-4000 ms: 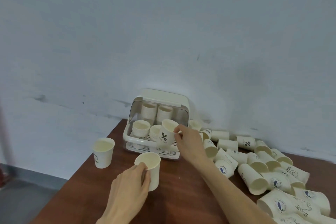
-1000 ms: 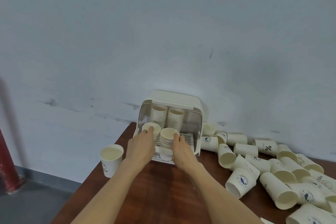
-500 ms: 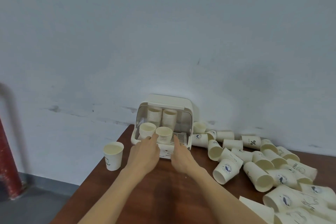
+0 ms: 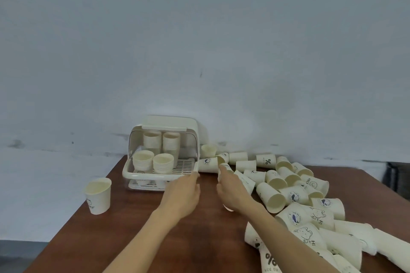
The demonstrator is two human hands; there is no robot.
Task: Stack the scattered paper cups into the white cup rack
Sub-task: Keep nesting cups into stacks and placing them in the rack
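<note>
Crowding the right half of the brown worktop (image 4: 137, 224), a heap of scattered paper cups (image 4: 288, 186) lay mostly on their sides beside the white cup rack (image 4: 142, 174), which stood at the far edge by the wall with four cup stacks (image 4: 163, 163) inside, while a lone upright cup (image 4: 97, 195) stood near the left edge. Half a second earlier both hands had been at the rack's front stacks; now they had drawn back and rightward. The left hand (image 4: 183, 195) hovered relaxed and empty just near the rack's right corner, and the right hand (image 4: 233, 190) reached with extended fingers toward a fallen cup (image 4: 224, 167), gripping nothing.
</note>
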